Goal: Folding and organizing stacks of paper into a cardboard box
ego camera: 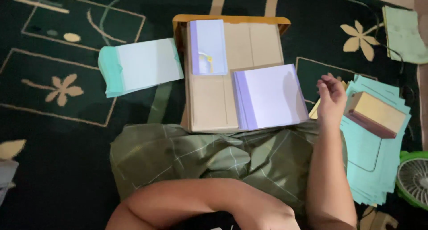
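On the dark green patterned carpet [67, 167], seen from the head camera, a flat brown cardboard board [209, 105] rests against the person's lap, which is covered in green checked cloth [200, 158]. 2 lavender paper envelopes lie on the board: a small one [207, 47] at the upper left and a large one [271, 96] at the lower right. The right hand [331, 96] hovers just beside the large envelope's right edge, fingers loosely curled and released, grasping nothing. To its right sits a stack of mint green paper sheets [372, 154] with a tan wooden block [378, 114] on top. The left hand [263, 212] lies low across the lap; I cannot tell how its fingers stand. A judgement: a clean grip means taking 1 sheet by its near edge so the block stays put.
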